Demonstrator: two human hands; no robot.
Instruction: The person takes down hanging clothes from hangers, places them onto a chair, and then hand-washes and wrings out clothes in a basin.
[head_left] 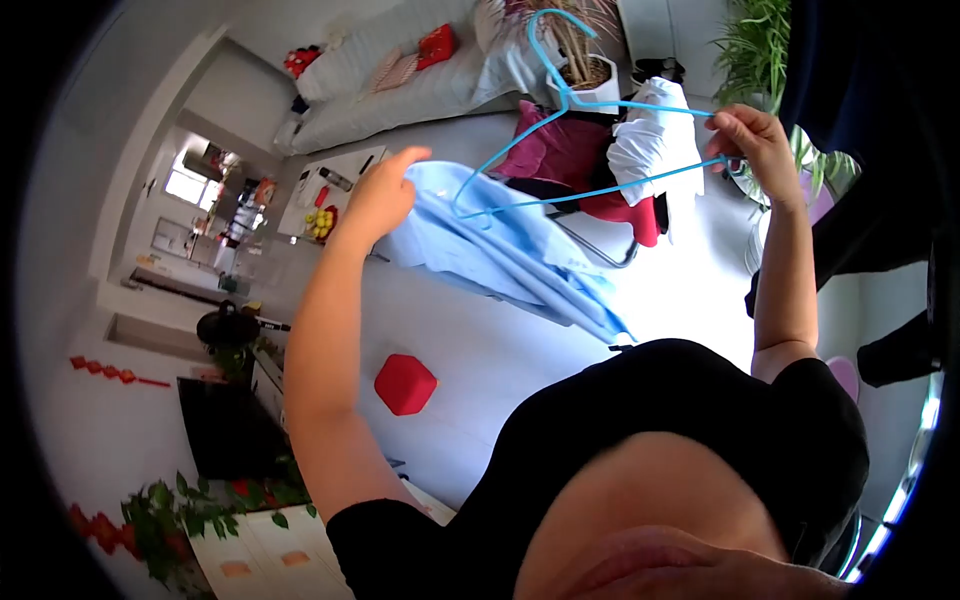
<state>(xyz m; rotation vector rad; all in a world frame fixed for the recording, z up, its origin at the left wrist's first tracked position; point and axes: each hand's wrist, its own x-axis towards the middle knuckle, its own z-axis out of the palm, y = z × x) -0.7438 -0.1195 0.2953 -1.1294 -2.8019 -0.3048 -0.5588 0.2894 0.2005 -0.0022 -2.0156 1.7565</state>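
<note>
My left hand [384, 196] is closed on the upper edge of a light blue shirt [490, 245], which hangs down in folds toward my body. In my right hand [757, 150] is one end of a bright blue clothes hanger [620, 187], gripped with the fingers. The hanger's hook points up and away from me. Its other end overlaps the shirt, beside my left hand. I cannot tell whether that end is inside the shirt or in front of it.
Behind the hanger, a chair carries a white garment [655, 130] and a maroon garment [555, 145]. A potted plant [590, 75], a covered sofa [390, 95] and a low table [310, 190] with fruit stand farther off. A red stool [405, 384] is on the floor. Dark clothes [880, 190] hang at right.
</note>
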